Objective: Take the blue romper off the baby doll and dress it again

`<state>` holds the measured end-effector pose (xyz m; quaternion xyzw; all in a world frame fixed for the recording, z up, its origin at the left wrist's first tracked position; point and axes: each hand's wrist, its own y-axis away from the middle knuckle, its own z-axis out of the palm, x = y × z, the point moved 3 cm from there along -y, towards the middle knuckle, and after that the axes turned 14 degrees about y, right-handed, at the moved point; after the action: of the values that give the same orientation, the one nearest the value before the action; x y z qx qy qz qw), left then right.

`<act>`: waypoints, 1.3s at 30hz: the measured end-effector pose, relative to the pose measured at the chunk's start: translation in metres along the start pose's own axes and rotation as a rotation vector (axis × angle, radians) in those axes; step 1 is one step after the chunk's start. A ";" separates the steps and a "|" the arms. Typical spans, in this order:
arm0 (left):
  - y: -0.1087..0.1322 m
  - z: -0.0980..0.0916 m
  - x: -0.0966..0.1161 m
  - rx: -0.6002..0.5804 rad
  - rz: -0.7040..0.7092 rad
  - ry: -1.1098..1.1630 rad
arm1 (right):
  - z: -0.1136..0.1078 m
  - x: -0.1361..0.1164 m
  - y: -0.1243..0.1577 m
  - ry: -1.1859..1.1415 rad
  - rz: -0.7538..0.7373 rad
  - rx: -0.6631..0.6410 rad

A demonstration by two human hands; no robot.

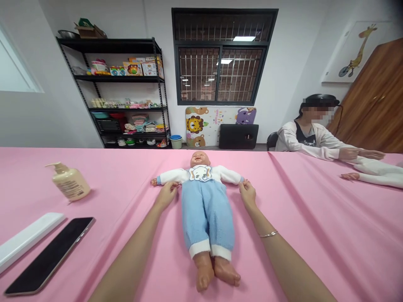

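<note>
Cream pump bottle (71,182), contents hidden, well apart from left hand (166,196) and right hand (247,195), fingers closed on doll's cuffs (159,180)

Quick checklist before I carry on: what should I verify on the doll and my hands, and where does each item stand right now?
1. Doll on its back on the pink cloth, arms spread: ok.
2. Left hand and right hand each on a sleeve near the cuff: ok.
3. Anything on the palms: cannot tell, they are hidden.
4. Bracelet on the right wrist, off the doll: ok.
5. Pump bottle standing, apart from the doll: ok.
6. Co-worker's hand on a second doll, apart from this doll: ok.
</note>
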<state>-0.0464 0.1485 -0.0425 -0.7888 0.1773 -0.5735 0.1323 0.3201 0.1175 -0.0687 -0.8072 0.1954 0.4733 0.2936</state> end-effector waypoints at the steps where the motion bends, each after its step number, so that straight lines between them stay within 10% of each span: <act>1: 0.001 -0.001 0.001 -0.016 0.003 -0.012 | -0.001 0.000 0.001 0.009 -0.010 -0.027; 12: 0.005 0.024 0.020 -0.226 -0.026 0.190 | 0.030 -0.043 0.038 -0.210 -0.234 -0.550; 16: 0.003 0.032 0.026 -0.113 -0.121 0.449 | 0.038 -0.048 0.050 -0.231 -0.249 -0.692; 29: -0.011 0.017 -0.002 0.187 -0.076 0.403 | 0.026 -0.033 0.025 0.184 -0.238 -0.210; 39: -0.008 0.015 0.000 0.162 -0.050 0.331 | 0.026 -0.059 0.031 0.327 -0.409 -0.173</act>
<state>-0.0311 0.1559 -0.0432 -0.6745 0.1300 -0.7110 0.1501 0.2569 0.1132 -0.0352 -0.9177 0.0318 0.2825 0.2776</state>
